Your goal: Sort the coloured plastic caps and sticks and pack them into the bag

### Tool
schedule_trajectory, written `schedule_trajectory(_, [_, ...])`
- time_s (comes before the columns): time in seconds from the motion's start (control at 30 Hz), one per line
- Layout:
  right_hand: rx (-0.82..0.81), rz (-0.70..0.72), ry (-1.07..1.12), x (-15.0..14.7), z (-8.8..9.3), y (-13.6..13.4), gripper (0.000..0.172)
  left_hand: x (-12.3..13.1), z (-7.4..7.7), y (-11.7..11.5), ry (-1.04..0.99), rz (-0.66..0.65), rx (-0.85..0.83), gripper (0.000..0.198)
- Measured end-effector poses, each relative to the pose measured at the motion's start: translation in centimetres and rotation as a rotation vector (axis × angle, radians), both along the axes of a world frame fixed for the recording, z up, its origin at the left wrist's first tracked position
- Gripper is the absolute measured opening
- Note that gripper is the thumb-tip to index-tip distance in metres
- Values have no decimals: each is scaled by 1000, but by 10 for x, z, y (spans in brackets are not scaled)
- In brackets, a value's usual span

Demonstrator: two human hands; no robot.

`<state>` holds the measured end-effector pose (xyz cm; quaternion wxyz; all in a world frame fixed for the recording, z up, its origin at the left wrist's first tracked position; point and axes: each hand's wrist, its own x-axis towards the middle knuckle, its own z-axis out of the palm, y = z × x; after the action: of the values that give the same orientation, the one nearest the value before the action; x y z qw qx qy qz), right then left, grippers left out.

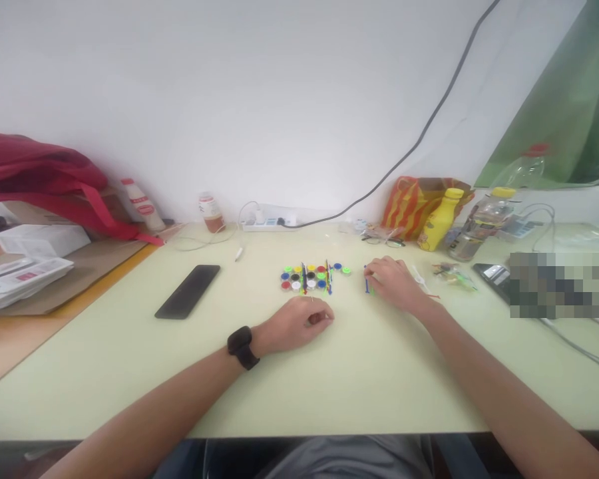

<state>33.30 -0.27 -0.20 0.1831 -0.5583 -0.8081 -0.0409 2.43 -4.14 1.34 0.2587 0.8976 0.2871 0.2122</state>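
Several round coloured discs (295, 277) in blue, red, black, white, yellow and green lie in rows on the table, with thin coloured plastic sticks (329, 276) among them. My left hand (297, 326) rests just in front of them, fingers curled and the thumb near the index finger; what it holds, if anything, is hidden. To the right of the discs, my right hand (394, 283) has its fingertips pinched at a small blue plastic stick (366, 286). A bit of green shows beside that stick. Two loose discs (342, 268) lie between the rows and my right hand.
A black phone (188, 291) lies at left, with a white pen (238, 253) behind it. Small bagged pieces (453, 276) are right of my right hand. Bottles, including a yellow one (440, 221), a striped bag (399, 206) and a power strip (269, 222) line the wall.
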Motion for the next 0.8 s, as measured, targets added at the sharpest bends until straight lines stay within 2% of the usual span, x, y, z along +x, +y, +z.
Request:
schedule_trajectory(0.23, [131, 100, 177, -14, 8, -6, 13, 0, 0, 0, -7, 1, -9, 16])
schedule_trajectory(0.47, [76, 44, 236, -21, 6, -8, 16, 0, 0, 0, -31, -2, -11, 17])
schedule_trajectory(0.63, [62, 117, 317, -26, 3, -9, 24, 0, -1, 1, -36, -1, -6, 17])
schedule_trajectory(0.8, [68, 118, 332, -26, -1, -6, 30, 0, 1, 0, -20, -1, -10, 18])
